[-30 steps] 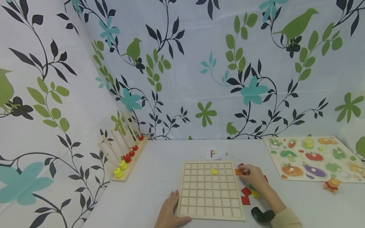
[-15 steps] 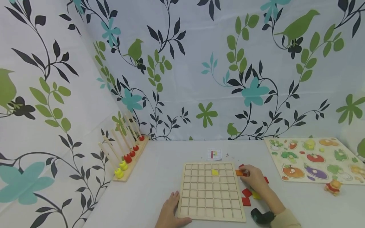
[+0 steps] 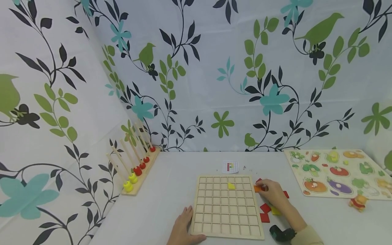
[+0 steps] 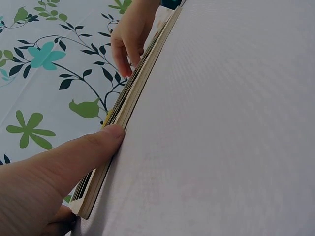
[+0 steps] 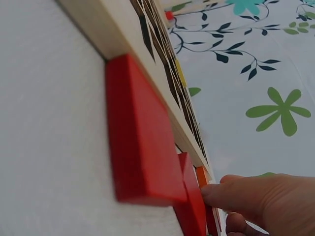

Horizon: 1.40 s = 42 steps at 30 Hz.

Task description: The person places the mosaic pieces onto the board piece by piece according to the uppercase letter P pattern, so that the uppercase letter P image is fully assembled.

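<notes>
A wooden grid board (image 3: 226,212) lies on the table with one yellow tile (image 3: 231,186) in an upper cell. My left hand (image 3: 184,228) steadies the board's lower left corner, its fingers along the left side. In the left wrist view the thumb (image 4: 101,145) presses on the board's near edge. Off the board's right side, my right hand (image 3: 274,194) has its thumb and fingertips at an orange tile (image 3: 257,188), pinching it. The fingers partly cover that tile. Red tiles (image 3: 265,217) and a yellow tile (image 3: 275,211) lie below that hand.
A small printed grid card (image 3: 230,167) lies behind the board. At left stands a peg rack (image 3: 141,175) with red and yellow beads. On the right are a vegetable puzzle board (image 3: 327,183), a small bear figure (image 3: 358,202) and a black object (image 3: 280,234) by the right wrist.
The head view has shifted slightly, so everything sits a little lower. Both hands keep nearly the same places against the board, the right one still at the orange tile.
</notes>
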Available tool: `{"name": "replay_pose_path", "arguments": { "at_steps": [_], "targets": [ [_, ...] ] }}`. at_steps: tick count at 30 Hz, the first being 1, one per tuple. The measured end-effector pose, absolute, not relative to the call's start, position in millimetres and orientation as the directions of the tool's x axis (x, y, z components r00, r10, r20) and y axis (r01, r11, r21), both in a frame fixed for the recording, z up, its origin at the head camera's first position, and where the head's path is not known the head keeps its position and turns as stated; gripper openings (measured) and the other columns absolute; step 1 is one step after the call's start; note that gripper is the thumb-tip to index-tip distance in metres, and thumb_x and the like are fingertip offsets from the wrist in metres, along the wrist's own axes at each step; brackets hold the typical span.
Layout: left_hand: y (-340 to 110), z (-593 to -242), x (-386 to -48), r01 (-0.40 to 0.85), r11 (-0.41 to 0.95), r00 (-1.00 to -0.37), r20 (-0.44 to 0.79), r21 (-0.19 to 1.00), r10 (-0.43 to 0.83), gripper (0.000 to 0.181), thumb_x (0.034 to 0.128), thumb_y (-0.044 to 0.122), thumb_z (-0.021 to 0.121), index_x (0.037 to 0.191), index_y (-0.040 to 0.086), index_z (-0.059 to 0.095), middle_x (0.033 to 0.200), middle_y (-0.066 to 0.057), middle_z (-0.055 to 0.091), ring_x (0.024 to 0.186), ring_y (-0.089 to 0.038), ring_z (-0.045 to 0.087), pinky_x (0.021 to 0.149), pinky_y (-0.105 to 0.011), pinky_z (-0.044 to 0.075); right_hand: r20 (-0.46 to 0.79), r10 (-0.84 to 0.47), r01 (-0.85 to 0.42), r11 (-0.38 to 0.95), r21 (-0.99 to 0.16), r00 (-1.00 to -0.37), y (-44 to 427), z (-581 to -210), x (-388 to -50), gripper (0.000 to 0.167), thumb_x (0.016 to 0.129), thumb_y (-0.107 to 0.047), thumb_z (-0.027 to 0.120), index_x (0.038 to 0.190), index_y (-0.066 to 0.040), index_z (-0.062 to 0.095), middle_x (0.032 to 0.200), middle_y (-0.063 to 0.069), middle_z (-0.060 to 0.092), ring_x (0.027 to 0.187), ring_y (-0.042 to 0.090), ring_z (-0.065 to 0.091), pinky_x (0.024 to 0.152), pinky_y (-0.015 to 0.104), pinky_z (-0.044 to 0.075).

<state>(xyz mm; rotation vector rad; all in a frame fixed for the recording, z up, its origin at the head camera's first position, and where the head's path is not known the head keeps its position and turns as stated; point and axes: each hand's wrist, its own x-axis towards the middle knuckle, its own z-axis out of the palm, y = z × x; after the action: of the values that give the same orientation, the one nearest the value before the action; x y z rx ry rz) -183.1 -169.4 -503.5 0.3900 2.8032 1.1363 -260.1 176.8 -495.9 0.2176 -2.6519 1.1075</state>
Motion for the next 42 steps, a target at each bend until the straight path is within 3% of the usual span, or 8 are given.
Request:
{"name": "replay_pose_path", "arguments": {
  "at_steps": [11, 21, 26, 34, 42],
  "targets": [
    [-170.0, -504.7, -181.9, 0.220, 0.697, -0.961, 0.029, 0.683, 0.275, 0.101, 0.0629, 0.053, 0.073, 0.132, -0.009, 0.034, 0.138, -0.023, 0.029, 0.127, -0.043, 0.019, 0.099, -0.061, 0.015, 0.248, -0.010, -0.184, 0.702, -0.688, -0.969, 174.8, -490.1, -260.7, 0.026, 0.071, 0.001, 0.071, 0.096, 0.001, 0.064, 0.079, 0.004, 0.056, 0.065, 0.016, 0.043, 0.051, 0.023, 0.041],
    [-170.5, -508.3, -185.0, 0.227, 0.718, -0.964, 0.047, 0.658, 0.262, 0.103, 0.0605, 0.056, 0.071, 0.132, -0.008, 0.035, 0.139, -0.021, 0.029, 0.128, -0.040, 0.019, 0.101, -0.058, 0.015, 0.322, -0.037, -0.265, 0.660, -0.703, -0.946, 167.9, -478.8, -258.8, 0.029, 0.070, -0.003, 0.074, 0.097, 0.002, 0.064, 0.070, 0.001, 0.049, 0.063, 0.015, 0.042, 0.048, 0.022, 0.036],
    [-167.6, -507.0, -185.1, 0.236, 0.715, -0.962, 0.056, 0.658, 0.266, 0.103, 0.0604, 0.056, 0.071, 0.132, -0.008, 0.035, 0.139, -0.021, 0.030, 0.128, -0.040, 0.019, 0.101, -0.058, 0.014, 0.334, -0.035, -0.276, 0.648, -0.710, -0.942, 157.7, -467.2, -256.5, 0.028, 0.071, -0.002, 0.074, 0.097, -0.001, 0.065, 0.076, 0.001, 0.053, 0.064, 0.018, 0.043, 0.047, 0.024, 0.039],
    [-167.3, -505.7, -185.2, 0.208, 0.698, -0.966, 0.033, 0.685, 0.256, 0.101, 0.0609, 0.052, 0.073, 0.132, -0.008, 0.035, 0.139, -0.022, 0.029, 0.127, -0.043, 0.019, 0.098, -0.062, 0.015, 0.401, -0.121, -0.392, 0.580, -0.714, -0.908, 130.9, -443.6, -266.0, 0.023, 0.071, 0.000, 0.073, 0.092, 0.000, 0.066, 0.082, 0.004, 0.060, 0.058, 0.013, 0.040, 0.044, 0.020, 0.035],
    [-167.5, -507.6, -186.5, 0.196, 0.701, -0.967, 0.019, 0.685, 0.253, 0.103, 0.0598, 0.054, 0.074, 0.132, -0.008, 0.034, 0.139, -0.021, 0.029, 0.127, -0.042, 0.018, 0.100, -0.061, 0.015, 0.385, -0.171, -0.417, 0.497, -0.761, -0.907, 108.8, -452.6, -283.0, 0.020, 0.071, 0.001, 0.072, 0.090, -0.001, 0.067, 0.083, 0.003, 0.061, 0.056, 0.011, 0.040, 0.047, 0.022, 0.036]
  ]
}}
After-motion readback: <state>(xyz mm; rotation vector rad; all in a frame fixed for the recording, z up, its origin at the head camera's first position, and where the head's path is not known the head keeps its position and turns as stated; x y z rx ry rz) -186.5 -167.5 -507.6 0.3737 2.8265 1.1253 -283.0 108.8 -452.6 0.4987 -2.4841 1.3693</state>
